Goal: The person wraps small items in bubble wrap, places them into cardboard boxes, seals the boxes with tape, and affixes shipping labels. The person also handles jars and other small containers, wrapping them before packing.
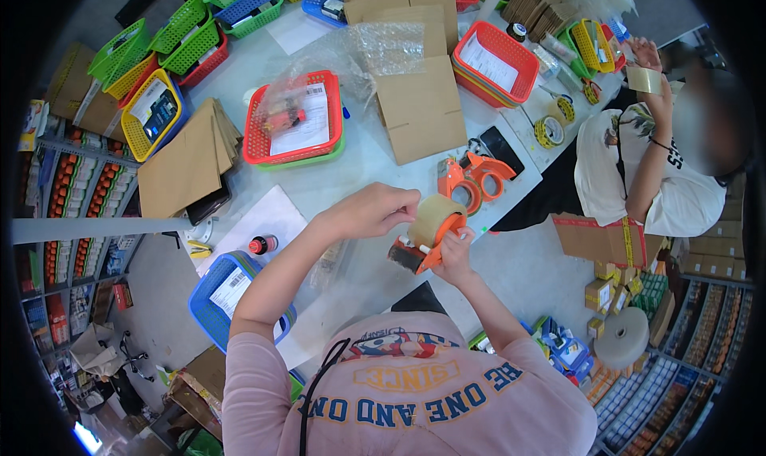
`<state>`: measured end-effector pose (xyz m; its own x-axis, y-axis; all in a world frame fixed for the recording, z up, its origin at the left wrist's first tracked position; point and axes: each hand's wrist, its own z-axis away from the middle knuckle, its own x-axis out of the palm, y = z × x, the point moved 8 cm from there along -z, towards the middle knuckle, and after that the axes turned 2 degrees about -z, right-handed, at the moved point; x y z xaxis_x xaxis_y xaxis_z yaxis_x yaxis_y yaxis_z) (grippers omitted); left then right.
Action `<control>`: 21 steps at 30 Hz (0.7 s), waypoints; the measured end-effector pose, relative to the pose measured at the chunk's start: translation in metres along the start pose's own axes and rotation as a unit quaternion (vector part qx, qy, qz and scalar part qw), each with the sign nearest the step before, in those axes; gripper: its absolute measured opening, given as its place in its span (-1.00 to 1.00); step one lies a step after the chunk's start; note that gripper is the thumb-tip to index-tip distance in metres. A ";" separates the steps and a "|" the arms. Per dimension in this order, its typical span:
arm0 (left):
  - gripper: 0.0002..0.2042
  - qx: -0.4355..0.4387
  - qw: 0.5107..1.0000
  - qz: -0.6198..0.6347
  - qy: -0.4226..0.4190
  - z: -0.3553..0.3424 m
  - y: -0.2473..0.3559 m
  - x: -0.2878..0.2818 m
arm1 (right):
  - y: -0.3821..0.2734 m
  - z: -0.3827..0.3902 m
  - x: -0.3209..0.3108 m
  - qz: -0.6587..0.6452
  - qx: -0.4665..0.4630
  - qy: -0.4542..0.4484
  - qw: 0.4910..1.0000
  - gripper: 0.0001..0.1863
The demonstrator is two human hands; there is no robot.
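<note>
In my right hand is an orange tape dispenser, gripped over the table. A wide roll of clear yellowish tape sits on it. Close beside the roll, my left hand is closed with its fingers curled together. Whatever those fingers pinch, if anything, is too small to make out. Just beyond the dispenser lie other orange tape dispensers. Farther off, a red basket holds a printed sheet and a small red item, partly under bubble wrap.
Flat cardboard lies mid-table, with a black phone to its right. A small red-and-black bottle stands near a blue basket at left. Stacked red baskets sit at the far right. A co-worker there holds a tape roll.
</note>
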<state>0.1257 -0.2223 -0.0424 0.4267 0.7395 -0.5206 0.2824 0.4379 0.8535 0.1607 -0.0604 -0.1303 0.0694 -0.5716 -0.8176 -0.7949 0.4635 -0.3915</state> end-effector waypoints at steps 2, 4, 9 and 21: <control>-0.89 -0.002 1.000 -0.007 0.022 0.003 0.018 -0.008 | -0.012 -0.011 -0.016 -0.014 -0.019 0.024 0.999 -0.75; -0.86 0.007 0.997 0.026 0.074 0.008 0.034 -0.013 | -0.017 -0.017 -0.028 -0.034 -0.006 0.043 0.998 -0.74; -0.85 -0.052 0.988 0.077 0.126 0.022 0.059 -0.014 | -0.039 -0.041 -0.064 -0.041 -0.021 0.093 0.995 -0.71; -0.96 -0.145 0.948 0.160 0.235 0.063 0.082 0.007 | -0.058 -0.040 -0.066 -0.039 -0.069 0.118 0.990 -0.76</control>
<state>0.2057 -0.2131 0.0221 0.0023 0.9741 -0.2259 -0.0741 0.2254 0.9714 0.1783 -0.0769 -0.0368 0.0044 -0.7518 -0.6594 -0.8688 0.3236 -0.3748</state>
